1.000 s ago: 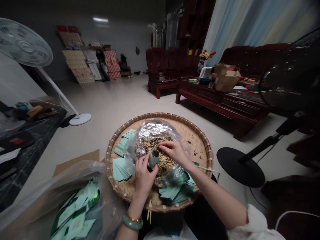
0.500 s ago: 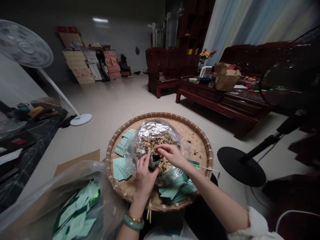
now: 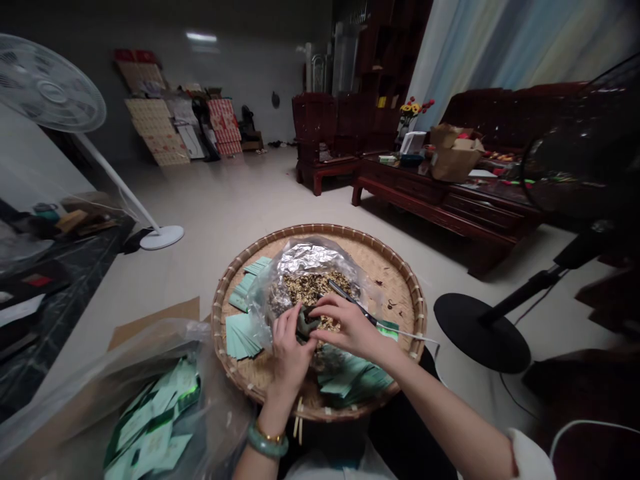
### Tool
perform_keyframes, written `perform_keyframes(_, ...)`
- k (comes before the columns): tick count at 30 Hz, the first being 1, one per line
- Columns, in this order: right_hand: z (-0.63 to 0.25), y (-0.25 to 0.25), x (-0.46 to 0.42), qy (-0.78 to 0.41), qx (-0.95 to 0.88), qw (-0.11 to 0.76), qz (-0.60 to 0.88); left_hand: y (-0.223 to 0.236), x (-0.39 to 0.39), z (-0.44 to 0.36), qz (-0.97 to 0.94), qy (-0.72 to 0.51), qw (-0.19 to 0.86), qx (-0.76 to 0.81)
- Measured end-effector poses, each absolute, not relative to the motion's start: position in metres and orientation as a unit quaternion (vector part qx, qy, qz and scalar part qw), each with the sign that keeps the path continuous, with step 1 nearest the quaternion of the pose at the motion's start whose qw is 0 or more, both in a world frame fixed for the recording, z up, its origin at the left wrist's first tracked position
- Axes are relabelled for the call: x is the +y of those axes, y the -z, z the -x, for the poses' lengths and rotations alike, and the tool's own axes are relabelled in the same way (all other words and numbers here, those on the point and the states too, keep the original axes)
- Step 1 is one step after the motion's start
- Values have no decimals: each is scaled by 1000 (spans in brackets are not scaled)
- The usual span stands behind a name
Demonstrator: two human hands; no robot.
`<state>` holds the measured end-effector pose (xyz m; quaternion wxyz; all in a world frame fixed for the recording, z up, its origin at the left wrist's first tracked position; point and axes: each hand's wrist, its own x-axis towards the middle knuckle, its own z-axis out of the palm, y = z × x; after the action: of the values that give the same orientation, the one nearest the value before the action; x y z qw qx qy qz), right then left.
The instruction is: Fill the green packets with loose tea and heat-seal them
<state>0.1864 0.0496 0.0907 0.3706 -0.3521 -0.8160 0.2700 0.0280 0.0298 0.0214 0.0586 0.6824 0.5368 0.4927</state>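
Note:
A round woven tray sits in front of me. On it lies a crumpled clear bag holding a heap of dried brownish bits. My left hand grips a small green pouch over the heap. My right hand pinches at the pouch's top, fingers closed. A thin dark tool lies across the heap just behind my right hand. Stacks of flat green packets lie at the tray's left, and more of these packets sit under my right wrist.
A clear bag of green packets rests at the lower left on cardboard. A white standing fan is at the left, a black fan's base at the right. Dark wooden furniture fills the back right.
My right hand has drawn back from the heap to the mouth of the pouch held in my left hand. The dark tool now shows behind it.

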Motion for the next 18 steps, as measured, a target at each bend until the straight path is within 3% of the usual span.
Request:
perform_keyframes(4,-190,-88,53,-240,-831,340,371,-25,30,-26,-658,-496,137,550)
perform_keyframes(11,-208,-89,66,-384,-741,358,420,-24,32,-7,-489,-462,543,503)
perform_keyframes(18,-221,-88,72,-474,-685,341,436,-24,29,-5,-405,-460,596,518)
